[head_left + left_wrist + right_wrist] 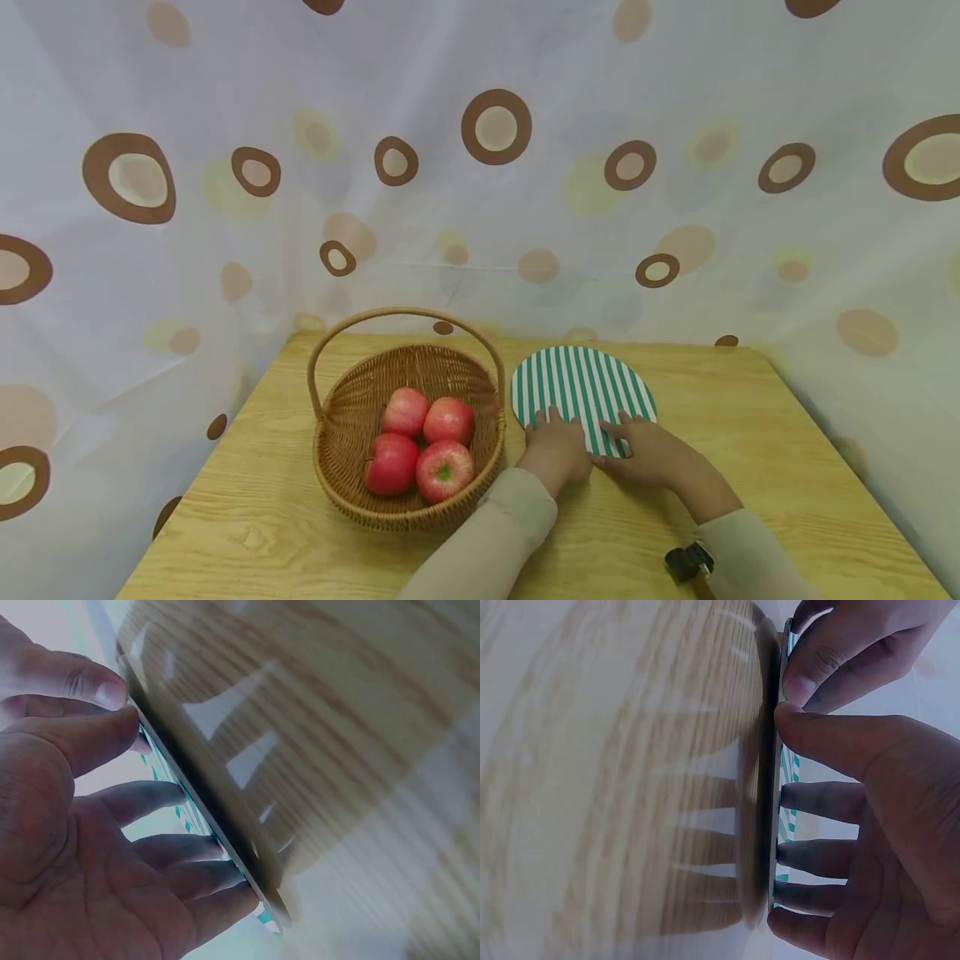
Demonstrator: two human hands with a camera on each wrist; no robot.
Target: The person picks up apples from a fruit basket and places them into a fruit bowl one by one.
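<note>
A thin round mat (570,383) with green and white stripes lies toward the back of the wooden table, its stripes running front to back. My left hand (557,450) rests its spread fingertips on the mat's near left part. On the near right part, the fingers of my right hand (651,454) touch the striped top. In the left wrist view the left hand (112,840) has fairly straight fingers along the mat's edge. Both thumbs meet near that edge; the right hand (870,825) shows the same in the right wrist view. The hands partly cover the near rim.
Left of the mat stands a wicker basket (341,492) with a tall arched handle (401,311). Several red apples (446,472) lie in it. The left sleeve (495,525) passes close by its right side. A dotted curtain (420,225) hangs behind the table (247,542).
</note>
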